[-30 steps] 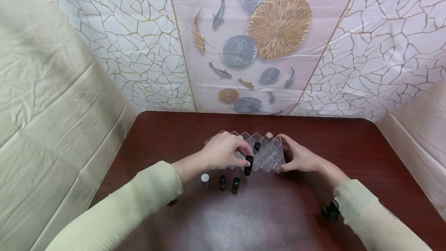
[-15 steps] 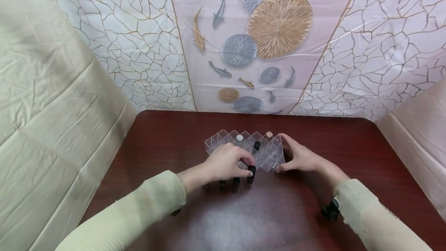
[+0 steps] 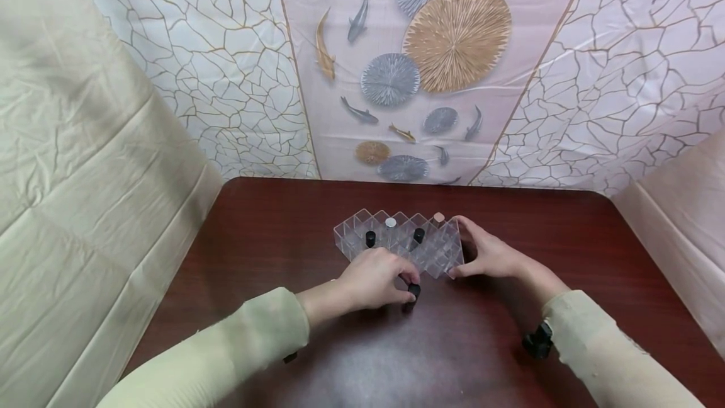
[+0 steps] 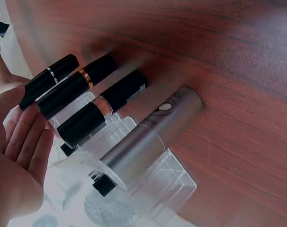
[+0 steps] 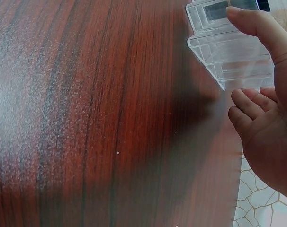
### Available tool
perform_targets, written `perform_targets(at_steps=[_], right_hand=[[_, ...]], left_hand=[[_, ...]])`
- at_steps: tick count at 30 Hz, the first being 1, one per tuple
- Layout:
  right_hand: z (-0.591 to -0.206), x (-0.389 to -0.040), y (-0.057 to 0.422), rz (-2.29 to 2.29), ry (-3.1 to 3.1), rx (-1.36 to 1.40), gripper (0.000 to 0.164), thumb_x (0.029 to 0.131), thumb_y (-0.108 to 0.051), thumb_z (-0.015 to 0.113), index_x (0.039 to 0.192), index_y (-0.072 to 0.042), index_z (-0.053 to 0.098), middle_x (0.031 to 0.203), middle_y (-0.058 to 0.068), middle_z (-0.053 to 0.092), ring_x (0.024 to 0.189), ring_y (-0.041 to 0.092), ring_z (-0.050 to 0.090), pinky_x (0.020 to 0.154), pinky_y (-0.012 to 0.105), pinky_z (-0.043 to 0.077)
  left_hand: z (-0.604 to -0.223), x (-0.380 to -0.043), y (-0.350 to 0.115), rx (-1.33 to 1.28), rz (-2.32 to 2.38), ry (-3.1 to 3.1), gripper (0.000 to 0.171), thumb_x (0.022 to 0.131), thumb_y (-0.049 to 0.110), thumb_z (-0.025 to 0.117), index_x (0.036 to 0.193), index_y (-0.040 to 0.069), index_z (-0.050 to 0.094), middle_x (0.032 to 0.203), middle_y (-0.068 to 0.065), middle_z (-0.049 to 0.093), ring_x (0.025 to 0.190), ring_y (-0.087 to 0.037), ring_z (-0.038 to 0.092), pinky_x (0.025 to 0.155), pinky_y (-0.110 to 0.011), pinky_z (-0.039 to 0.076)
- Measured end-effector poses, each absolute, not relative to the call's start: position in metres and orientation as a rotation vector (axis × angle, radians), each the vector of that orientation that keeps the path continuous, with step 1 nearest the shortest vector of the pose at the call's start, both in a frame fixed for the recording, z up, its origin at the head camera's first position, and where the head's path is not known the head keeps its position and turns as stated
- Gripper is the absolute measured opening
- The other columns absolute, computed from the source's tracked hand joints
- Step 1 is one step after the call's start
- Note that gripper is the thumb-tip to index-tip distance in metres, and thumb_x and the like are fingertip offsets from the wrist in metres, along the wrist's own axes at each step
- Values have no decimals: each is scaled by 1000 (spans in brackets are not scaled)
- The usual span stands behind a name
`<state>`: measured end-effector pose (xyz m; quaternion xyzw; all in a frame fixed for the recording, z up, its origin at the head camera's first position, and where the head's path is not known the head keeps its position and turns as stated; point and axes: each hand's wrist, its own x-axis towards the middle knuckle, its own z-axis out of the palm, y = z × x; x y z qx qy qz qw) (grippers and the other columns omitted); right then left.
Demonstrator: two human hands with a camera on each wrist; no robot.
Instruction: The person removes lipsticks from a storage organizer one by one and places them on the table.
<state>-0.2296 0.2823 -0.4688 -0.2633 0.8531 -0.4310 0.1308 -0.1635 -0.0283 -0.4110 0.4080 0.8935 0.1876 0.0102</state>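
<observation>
My left hand (image 3: 376, 279) pinches a black lipstick tube (image 3: 414, 294) between thumb and fingers, upright in front of the clear lipstick organizer (image 3: 442, 260). In the left wrist view, this silver-ringed tube (image 4: 51, 80) stands at the end of a row. Beside it are two black tubes, one with a gold ring (image 4: 70, 90) and one with a rose-gold band (image 4: 104, 108), then a silver tube (image 4: 153, 137). The left hand hides most of this row in the head view. My right hand (image 3: 489, 254) grips the organizer's right end, thumb at the front corner, fingers at the back.
Several tubes stand inside the organizer: a black cap (image 3: 370, 239), a white cap (image 3: 391, 223), another black cap (image 3: 418, 236) and a pink cap (image 3: 438, 218). The dark red table (image 3: 272, 225) ends at a patterned cloth (image 3: 249, 80) behind.
My left hand has brought the black lipstick tube forward and slightly right, down from the organizer's front edge. The right hand stays on the organizer.
</observation>
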Motion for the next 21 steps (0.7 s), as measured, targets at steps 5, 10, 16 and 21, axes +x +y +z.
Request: perform_targets(at_steps=[5, 10, 16, 21], right_hand=[[-469, -229, 282, -1255, 2476, -755, 101, 77, -13, 97, 152, 4, 31, 146, 30, 60, 144, 46, 51, 107, 9, 30], [-468, -229, 282, -1246, 2480, -749, 102, 78, -14, 97, 153, 4, 30, 147, 30, 59, 144, 46, 51, 107, 10, 31], [-467, -229, 282, -1245, 2473, -753, 101, 79, -14, 96, 153, 3, 30, 148, 28, 59, 143, 44, 52, 108, 14, 35], [-467, -229, 282, -1245, 2475, -746, 101, 79, -14, 96, 153, 3, 30, 148, 29, 58, 144, 45, 51, 107, 13, 34]], left_hand=[[-414, -162, -25, 1253, 526, 2792, 17, 86, 36, 89, 101, 30, 82, 92, 19, 78, 83, -4, 71, 71, -28, 52], [-417, -161, -24, 1213, 499, 2796, 18, 85, 37, 90, 100, 32, 82, 91, 18, 78, 83, -3, 70, 68, -28, 52], [-418, -161, -24, 1211, 486, 2802, 18, 84, 37, 90, 99, 31, 82, 90, 18, 78, 81, -1, 69, 67, -27, 51], [-419, -162, -25, 1218, 481, 2799, 19, 84, 37, 91, 99, 31, 81, 90, 18, 78, 79, -1, 67, 66, -27, 50]])
